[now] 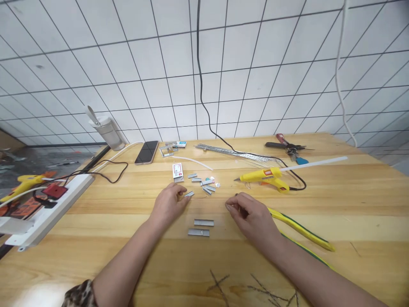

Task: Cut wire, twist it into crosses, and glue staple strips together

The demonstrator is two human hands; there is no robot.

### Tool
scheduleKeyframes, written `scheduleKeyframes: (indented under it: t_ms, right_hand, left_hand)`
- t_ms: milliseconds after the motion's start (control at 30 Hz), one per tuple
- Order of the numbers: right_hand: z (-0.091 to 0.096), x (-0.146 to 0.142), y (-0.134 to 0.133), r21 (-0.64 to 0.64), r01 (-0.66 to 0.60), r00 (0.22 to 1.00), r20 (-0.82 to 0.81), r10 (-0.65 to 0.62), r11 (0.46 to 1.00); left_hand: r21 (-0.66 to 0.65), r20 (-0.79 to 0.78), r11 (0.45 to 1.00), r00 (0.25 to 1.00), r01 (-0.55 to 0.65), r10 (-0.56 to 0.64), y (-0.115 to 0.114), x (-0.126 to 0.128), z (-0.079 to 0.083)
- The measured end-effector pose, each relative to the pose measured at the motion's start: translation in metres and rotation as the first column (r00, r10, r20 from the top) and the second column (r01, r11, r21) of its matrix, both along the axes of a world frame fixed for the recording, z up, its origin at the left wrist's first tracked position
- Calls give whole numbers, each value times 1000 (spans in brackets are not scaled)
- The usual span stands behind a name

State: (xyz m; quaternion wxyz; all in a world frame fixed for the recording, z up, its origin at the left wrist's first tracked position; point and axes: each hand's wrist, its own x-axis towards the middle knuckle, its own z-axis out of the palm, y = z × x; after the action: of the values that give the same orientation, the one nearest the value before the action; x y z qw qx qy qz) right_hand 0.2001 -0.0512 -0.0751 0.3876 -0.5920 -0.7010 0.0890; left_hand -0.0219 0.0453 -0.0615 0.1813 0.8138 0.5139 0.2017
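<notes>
Left of centre, my left hand [169, 202] is closed, with a short strip of staples [189, 194] at its thumb and fingertips. My right hand [252, 215] hovers over the wood with its thumb and fingers pinched together; whatever it may hold is too small to make out. Just beyond my left fingers lie several loose staple strips [209, 188] and a small white and red staple box [178, 171]. Two longer grey staple strips, one farther [203, 222] and one nearer [198, 232], rest side by side between my forearms.
A yellow glue gun [263, 176] lies beyond my right hand, its black cord running up the wall. Yellow-green plier handles [303, 230] extend beside my right forearm. Metal wires [236, 154], keys [291, 151], a phone [147, 152] and a power strip [54, 209] surround the work area.
</notes>
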Motion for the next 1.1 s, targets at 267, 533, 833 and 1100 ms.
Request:
scheduleKeyframes:
  t_ms: [267,533,833,1100]
  right_hand:
    - [-3,1,3,9,16,1000,-1,-16,1000]
    - [-1,0,4,-22,11,1000,-13,-11,1000]
    - [35,-44,-18,-314,-153,969,-234,80,937]
    - [24,-66,-27,-448,-344,765,-644,-31,825]
  left_hand:
    - [24,29,999,999,-30,30,1,-4,-2]
    - [-41,175,999,985,0,7,-49,-21,21]
    - [-38,305,961,919,273,-249,-80,-14,8]
    - [59,331,964,905,261,-265,-90,-8,4]
